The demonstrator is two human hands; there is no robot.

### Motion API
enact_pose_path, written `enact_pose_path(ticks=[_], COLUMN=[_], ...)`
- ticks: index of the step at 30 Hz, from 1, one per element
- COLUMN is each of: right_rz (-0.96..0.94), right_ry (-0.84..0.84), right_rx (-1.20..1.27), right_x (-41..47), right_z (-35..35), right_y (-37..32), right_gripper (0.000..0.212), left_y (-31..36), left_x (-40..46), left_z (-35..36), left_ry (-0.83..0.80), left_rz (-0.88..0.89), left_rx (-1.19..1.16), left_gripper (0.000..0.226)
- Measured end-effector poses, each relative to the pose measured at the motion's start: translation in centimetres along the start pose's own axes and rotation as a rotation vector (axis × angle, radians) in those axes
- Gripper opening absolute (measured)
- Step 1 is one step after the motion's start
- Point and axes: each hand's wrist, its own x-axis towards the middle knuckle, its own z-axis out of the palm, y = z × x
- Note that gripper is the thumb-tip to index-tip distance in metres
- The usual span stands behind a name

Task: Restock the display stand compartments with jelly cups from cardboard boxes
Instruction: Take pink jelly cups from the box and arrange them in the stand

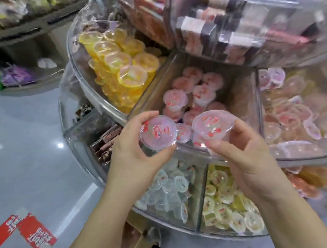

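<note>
Head view: the left hand (130,152) grips one pink jelly cup (158,132) and the right hand (242,154) another (211,126), fingers curled round each, above the front wall of the display stand's (97,102) half-filled pink compartment (233,98). Grey floor (22,148) lies left.

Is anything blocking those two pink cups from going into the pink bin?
Nothing visible. The left hand and right hand hold pink cups at the open-topped pink compartment, just above its front wall.
</note>
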Motion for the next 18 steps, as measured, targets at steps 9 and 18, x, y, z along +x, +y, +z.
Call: enact_pose_path(ticks=[9, 18], right_rz=[0.031, 0.093], right_ry=[0.491, 0.537], right_rx=[-0.533, -0.869], right_x=[6.0, 10.0], right_z=[-1.8, -2.8], right_y=[0.8, 2.5], right_gripper=[0.055, 0.058], left_y=[-0.7, 0.0], left_x=[8.3, 11.3], left_z=[3.2, 7.2], left_ry=[-0.266, -0.413], left_rz=[0.261, 0.381], left_rx=[0.286, 0.395], left_gripper=[0.061, 0.055])
